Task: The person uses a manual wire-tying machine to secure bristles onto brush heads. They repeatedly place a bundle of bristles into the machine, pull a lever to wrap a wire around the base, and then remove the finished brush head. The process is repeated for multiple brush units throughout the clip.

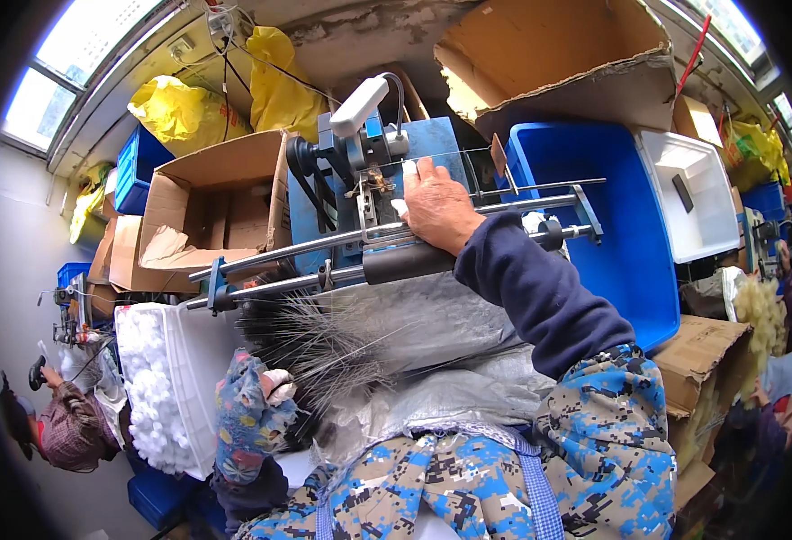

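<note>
My right hand [443, 205] reaches over a small bench machine [360, 148] with a blue body and a black pulley. White wrapping covers some of its fingers, which are bent together at the metal working head [375, 184]; whatever they pinch is hidden. Lower left, my left hand [277, 387] is curled beside a bundle of thin metal wires [346, 346] with dark bristles behind it. A patterned cloth sleeve covers most of that hand, so its grip is hard to see. Two steel rails [324, 245] cross in front of the machine.
A white bin [189, 360] of fluffy white tufts stands at left. An open cardboard box [211, 202] sits left of the machine, and a deep blue tub [625, 234] on its right. Grey plastic sheeting [432, 324] lies before me. Another person [81, 414] works far left.
</note>
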`<state>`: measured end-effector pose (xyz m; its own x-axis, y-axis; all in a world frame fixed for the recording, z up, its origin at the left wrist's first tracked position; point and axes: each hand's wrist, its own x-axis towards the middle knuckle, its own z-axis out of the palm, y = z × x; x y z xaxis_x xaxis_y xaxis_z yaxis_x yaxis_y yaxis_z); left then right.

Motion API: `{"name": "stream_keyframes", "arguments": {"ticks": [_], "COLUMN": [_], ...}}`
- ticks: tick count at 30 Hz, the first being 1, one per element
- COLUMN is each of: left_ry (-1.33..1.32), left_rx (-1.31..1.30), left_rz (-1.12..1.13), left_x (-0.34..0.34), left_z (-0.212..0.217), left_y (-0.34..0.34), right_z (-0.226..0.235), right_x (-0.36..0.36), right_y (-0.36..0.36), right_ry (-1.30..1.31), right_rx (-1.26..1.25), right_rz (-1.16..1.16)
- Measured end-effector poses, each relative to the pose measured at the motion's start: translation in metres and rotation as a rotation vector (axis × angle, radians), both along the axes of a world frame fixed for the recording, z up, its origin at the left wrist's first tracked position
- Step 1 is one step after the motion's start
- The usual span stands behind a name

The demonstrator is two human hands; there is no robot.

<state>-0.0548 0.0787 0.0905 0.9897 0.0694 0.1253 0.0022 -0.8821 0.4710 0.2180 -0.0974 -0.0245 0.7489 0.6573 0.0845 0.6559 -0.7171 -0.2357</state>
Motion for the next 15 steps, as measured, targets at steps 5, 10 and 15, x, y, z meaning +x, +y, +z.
{"name": "stream_keyframes", "arguments": {"ticks": [5, 10, 15], "left_ry": [0.015, -0.024, 0.087], "left_rx": [-0.014, 0.087, 0.107], "left_rz": [0.03, -0.126, 0.205], "left_x": [-0.006, 0.016, -0.031], "left_z": [-0.006, 0.0, 0.016], "left_y": [0.001, -0.01, 0.017], "right_z": [0.015, 0.022, 0.065], "right_x": [0.032, 0.051, 0.002], "right_y": [-0.04, -0.049, -0.088], "right_ry": [-0.32, -0.271, -0.173], "right_rx": [0.079, -0.198, -0.115], "right_rz": [-0.099, -0.076, 0.079]}}
